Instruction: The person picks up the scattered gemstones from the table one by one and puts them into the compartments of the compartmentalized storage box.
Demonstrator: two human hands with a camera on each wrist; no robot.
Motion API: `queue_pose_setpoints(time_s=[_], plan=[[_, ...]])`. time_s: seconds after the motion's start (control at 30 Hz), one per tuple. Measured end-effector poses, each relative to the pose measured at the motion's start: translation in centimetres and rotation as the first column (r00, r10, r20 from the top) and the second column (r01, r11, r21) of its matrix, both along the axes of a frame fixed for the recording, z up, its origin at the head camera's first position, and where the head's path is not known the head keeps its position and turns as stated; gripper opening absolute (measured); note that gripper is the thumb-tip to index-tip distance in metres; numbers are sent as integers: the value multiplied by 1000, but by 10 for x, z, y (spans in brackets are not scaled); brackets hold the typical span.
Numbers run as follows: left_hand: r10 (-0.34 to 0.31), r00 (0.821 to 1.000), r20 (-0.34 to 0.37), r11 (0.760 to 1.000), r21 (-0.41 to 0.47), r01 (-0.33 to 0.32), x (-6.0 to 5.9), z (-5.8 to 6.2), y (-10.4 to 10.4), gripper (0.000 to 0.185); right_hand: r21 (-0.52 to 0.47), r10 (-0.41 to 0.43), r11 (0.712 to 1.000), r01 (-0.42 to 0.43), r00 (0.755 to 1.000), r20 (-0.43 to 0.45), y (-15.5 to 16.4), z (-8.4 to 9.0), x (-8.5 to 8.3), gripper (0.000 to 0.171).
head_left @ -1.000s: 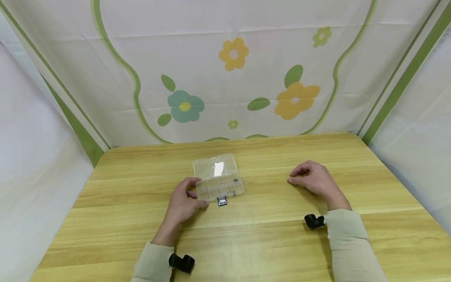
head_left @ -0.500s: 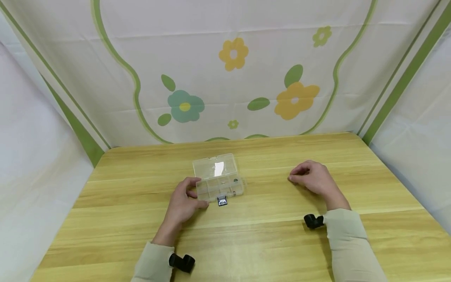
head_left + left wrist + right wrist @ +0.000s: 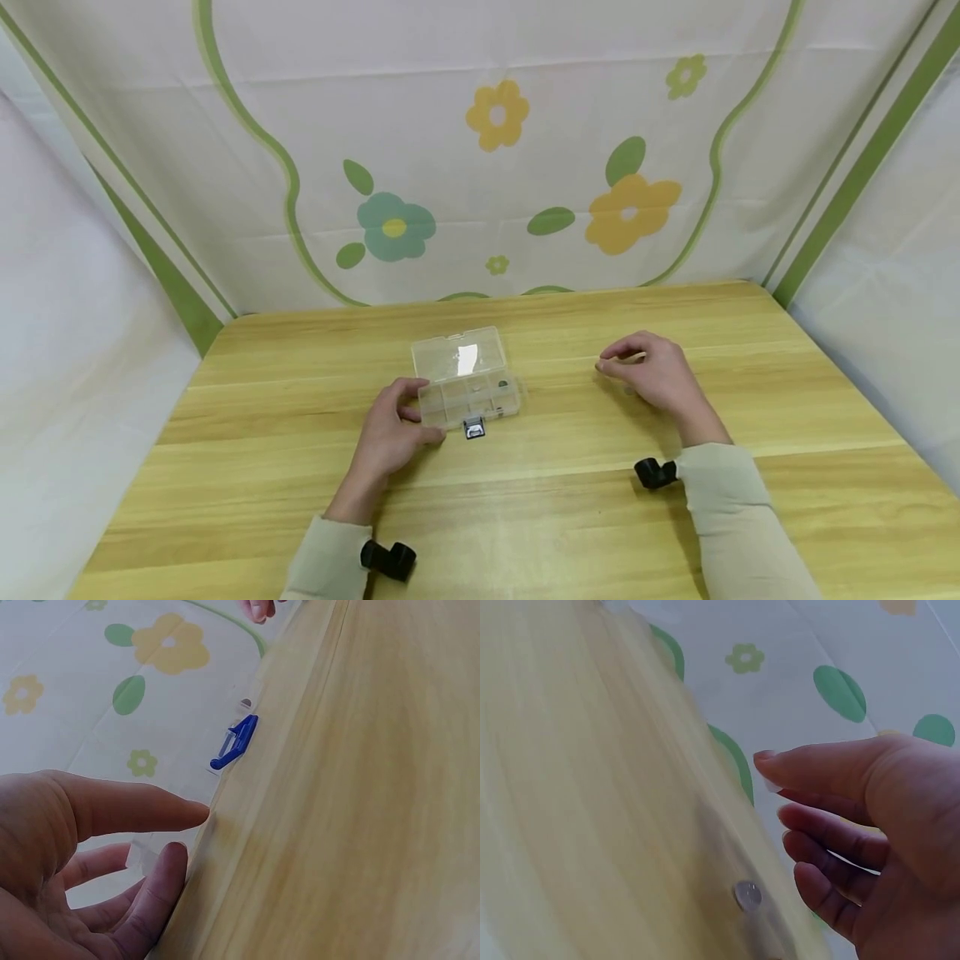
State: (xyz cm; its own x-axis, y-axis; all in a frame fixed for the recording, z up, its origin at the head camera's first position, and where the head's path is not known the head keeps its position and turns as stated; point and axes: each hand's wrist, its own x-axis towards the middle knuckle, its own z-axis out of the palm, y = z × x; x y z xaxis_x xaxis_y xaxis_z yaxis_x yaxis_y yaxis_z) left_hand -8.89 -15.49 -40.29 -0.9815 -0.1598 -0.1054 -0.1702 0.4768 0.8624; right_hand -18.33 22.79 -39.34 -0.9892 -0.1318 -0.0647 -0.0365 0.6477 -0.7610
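Note:
A clear plastic compartment box [image 3: 468, 398] lies on the wooden table [image 3: 570, 517] with its lid [image 3: 457, 353] folded back and a blue latch [image 3: 473, 428] [image 3: 236, 741] at the front. A small dark item [image 3: 502, 384] sits in a right-hand compartment. My left hand [image 3: 390, 427] holds the box's front left corner between thumb [image 3: 142, 806] and fingers. My right hand [image 3: 648, 373] hovers a little above the table, right of the box, fingers loosely curled with nothing seen in them. Under it a small silvery disc [image 3: 748, 895] lies on the wood.
A flowered cloth backdrop [image 3: 495, 167] rises behind the table, and white cloth walls stand at both sides. Black camera mounts [image 3: 387, 558] [image 3: 654, 472] sit on both sleeved wrists. The table's far edge meets the cloth just behind the box.
My right hand has lifted off the table and drifted a little left and away from me. The left hand and the box have stayed still.

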Motion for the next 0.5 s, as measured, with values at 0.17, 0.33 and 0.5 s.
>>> queue_pose_setpoints(time_s=[0.17, 0.33, 0.5], plan=[[3, 1000, 4, 1000, 12, -3, -1, -2, 1, 74, -24, 15, 1000, -16, 999, -29, -15, 3, 1, 32], [2, 1000, 2, 1000, 16, -2, -1, -3, 0, 73, -81, 33, 996, -33, 999, -11, -34, 4, 2, 32], [2, 1000, 2, 1000, 13, -2, -1, -2, 0, 74, -163, 50, 985, -46, 999, 21, -52, -1, 3, 32]])
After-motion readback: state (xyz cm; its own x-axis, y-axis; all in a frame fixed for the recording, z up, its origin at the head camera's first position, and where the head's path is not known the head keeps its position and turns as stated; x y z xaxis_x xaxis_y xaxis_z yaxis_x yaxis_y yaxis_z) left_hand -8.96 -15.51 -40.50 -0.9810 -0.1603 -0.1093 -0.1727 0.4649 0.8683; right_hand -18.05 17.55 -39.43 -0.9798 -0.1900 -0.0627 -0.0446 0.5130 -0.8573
